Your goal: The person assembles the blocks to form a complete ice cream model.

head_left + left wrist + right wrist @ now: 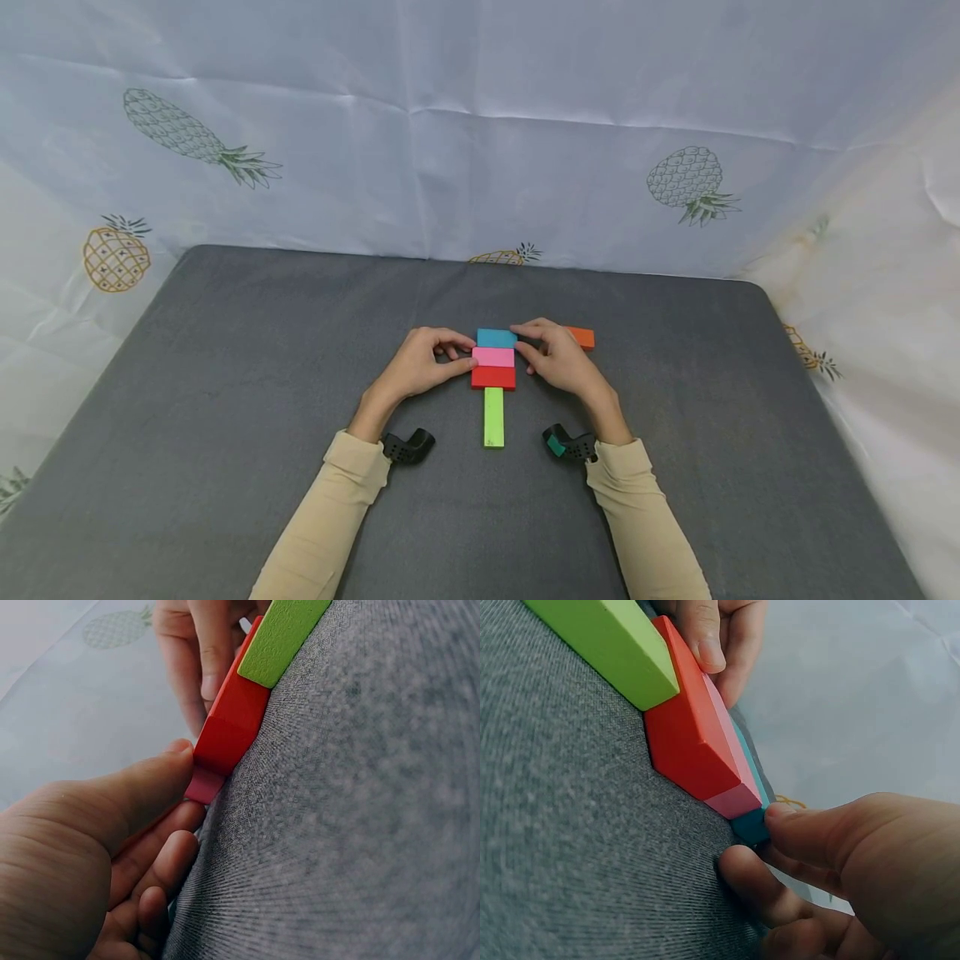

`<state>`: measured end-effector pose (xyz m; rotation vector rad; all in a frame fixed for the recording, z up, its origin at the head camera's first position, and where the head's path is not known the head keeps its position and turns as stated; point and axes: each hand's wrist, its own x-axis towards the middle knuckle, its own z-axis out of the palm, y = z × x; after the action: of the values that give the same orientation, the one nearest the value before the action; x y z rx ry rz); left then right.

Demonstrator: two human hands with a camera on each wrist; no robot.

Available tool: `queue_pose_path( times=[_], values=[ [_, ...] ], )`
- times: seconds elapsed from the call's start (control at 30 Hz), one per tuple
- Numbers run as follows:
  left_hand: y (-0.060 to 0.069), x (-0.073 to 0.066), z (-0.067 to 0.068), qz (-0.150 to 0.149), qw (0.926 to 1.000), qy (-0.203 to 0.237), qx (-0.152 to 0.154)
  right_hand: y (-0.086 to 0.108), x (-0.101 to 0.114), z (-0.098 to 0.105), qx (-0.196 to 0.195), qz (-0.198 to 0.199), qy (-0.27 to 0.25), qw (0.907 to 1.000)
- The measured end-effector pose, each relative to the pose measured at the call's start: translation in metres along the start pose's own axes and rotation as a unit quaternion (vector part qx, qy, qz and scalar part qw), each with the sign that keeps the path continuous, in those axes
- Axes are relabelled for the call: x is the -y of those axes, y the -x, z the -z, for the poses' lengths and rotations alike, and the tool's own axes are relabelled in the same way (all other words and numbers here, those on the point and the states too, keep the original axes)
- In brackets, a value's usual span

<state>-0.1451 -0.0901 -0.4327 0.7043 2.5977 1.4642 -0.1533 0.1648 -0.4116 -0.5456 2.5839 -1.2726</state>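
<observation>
Block [495, 338] (blue) lies between left grip [422, 360] and right grip [558, 357].

The red block [493, 378] is smoothly finished with a faint sheen. On the green block [283, 645] against it, a fine-pitted surface is seen. Beneath it, woven matt cloth [262, 375] is spread; beyond it, a creased, smooth sheet [465, 175] is hung.

Both arms [324, 517] reach forward, with the left hand [418, 358] and right hand [562, 360] facing each other, fingers [452, 337] gently bent.
</observation>
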Motion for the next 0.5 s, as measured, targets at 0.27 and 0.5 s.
queue_pose_path(
  times=[0.27,0.5],
  values=[
    [-0.0008,0.0003,-0.0001,0.001,1.0,-0.002,-0.001,-0.0004,0.0002,-0.0012,-0.001,0.0,0.004,1.0],
    [-0.0009,0.0007,-0.0004,-0.001,1.0,-0.004,-0.004,-0.0008,0.0005,-0.0019,-0.002,0.003,0.003,1.0]
  ],
)
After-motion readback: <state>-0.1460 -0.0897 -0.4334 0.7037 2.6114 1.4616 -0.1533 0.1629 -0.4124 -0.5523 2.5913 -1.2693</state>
